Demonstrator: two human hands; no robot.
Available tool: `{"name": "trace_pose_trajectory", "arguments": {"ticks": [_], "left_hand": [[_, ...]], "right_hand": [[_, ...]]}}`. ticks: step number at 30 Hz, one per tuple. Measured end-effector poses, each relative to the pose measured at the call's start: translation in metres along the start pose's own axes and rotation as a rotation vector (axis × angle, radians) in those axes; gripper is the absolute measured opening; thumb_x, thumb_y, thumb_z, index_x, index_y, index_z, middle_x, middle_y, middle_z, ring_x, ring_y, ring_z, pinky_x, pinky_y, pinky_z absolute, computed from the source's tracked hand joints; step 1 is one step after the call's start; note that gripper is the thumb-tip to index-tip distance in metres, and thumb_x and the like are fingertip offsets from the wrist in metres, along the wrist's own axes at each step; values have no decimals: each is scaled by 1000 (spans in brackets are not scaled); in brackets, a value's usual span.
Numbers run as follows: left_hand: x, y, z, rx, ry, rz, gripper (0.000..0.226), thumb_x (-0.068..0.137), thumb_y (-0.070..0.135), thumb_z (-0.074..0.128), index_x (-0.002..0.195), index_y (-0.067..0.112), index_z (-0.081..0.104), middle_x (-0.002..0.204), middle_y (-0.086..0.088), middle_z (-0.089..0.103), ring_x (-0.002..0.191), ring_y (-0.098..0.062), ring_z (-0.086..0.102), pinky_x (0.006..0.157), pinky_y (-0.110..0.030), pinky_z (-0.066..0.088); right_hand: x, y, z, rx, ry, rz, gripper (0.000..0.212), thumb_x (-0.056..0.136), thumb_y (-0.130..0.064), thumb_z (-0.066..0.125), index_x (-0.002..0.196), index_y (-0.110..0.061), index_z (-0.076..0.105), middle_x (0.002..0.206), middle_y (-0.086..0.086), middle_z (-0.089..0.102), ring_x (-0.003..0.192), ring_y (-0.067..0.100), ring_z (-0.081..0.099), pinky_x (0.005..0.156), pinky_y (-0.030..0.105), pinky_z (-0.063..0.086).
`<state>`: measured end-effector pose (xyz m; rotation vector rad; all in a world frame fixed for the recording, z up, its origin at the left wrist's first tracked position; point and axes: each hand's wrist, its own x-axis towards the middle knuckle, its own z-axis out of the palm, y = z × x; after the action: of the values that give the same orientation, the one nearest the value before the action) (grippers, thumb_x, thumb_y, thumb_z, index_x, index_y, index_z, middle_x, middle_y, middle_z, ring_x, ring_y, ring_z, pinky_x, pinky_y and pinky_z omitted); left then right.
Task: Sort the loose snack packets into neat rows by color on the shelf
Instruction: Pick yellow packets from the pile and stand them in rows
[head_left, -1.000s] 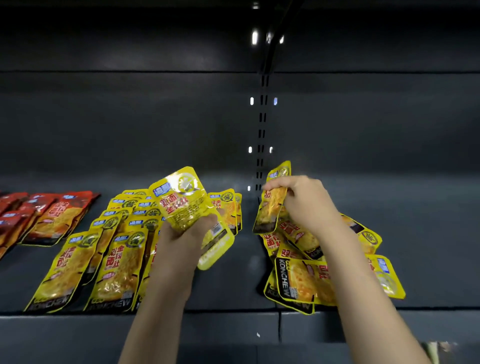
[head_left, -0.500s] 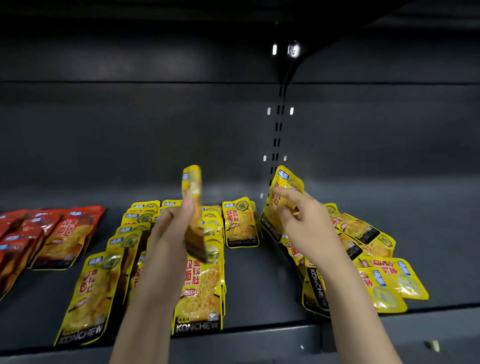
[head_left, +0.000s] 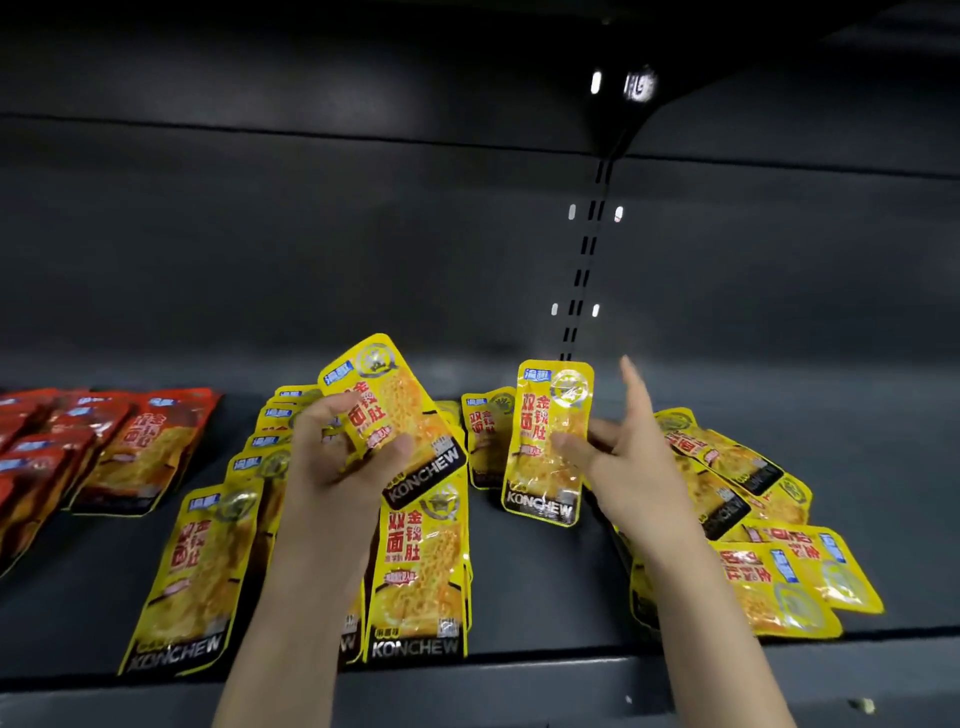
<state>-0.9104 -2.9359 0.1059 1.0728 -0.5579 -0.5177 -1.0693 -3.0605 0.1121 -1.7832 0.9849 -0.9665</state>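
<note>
My left hand (head_left: 343, 462) grips a yellow snack packet (head_left: 395, 410), tilted face up above rows of yellow packets (head_left: 415, 566) lying on the dark shelf (head_left: 545, 587). My right hand (head_left: 623, 457) pinches a second yellow packet (head_left: 550, 441) upright between thumb and fingers, its index finger pointing up. To the right of that hand lies a loose heap of yellow packets (head_left: 769, 551). Red packets (head_left: 140, 447) lie in rows at the far left.
The shelf's front lip (head_left: 519, 686) runs across the bottom. A slotted upright (head_left: 582, 280) divides the dark back panel. Bare shelf surface shows between the yellow rows and the loose heap. An upper shelf overhangs at the top.
The left hand's packet turned from edge-on to face up. My right hand lifted one packet out of the loose heap and holds it upright, nearer the middle.
</note>
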Motion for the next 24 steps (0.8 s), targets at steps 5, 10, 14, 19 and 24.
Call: {"name": "trace_pose_trajectory", "arguments": {"ticks": [5,10,14,19,24], "left_hand": [[1,4,-5,176,-21,97,23,92,15,57,94,37,55,86,17,62,71,14,60,59,-2,46],[5,6,-21,117,61,-7,13,95,22,51,94,28,63,95,11,65,89,-6,60,80,-29,47],[7,5,-18,72,220,-5,15,90,15,61,83,28,59,80,6,63,68,-7,54,62,-26,40],[3,9,-6,39,263,-10,31,86,15,65,106,30,47,67,3,55,46,1,50,57,-22,37],[2,9,2,65,220,-12,53,85,17,68,130,26,41,70,4,49,47,1,49,58,-19,40]], "right_hand": [[17,-3,-9,0,-7,100,10,79,-15,74,82,-11,66,81,16,68,76,26,63,75,39,49],[46,-7,16,-219,-65,184,26,74,-19,78,63,-16,55,73,3,64,65,17,56,59,25,39],[55,0,37,-457,-155,227,13,78,-16,71,77,-3,68,74,10,63,73,25,58,56,25,41],[47,5,47,-594,-90,196,20,82,-21,64,91,-3,67,96,15,67,93,32,60,63,23,35],[42,8,45,-623,-84,156,26,85,-29,62,85,-3,64,95,16,66,90,31,60,64,25,36]]}}
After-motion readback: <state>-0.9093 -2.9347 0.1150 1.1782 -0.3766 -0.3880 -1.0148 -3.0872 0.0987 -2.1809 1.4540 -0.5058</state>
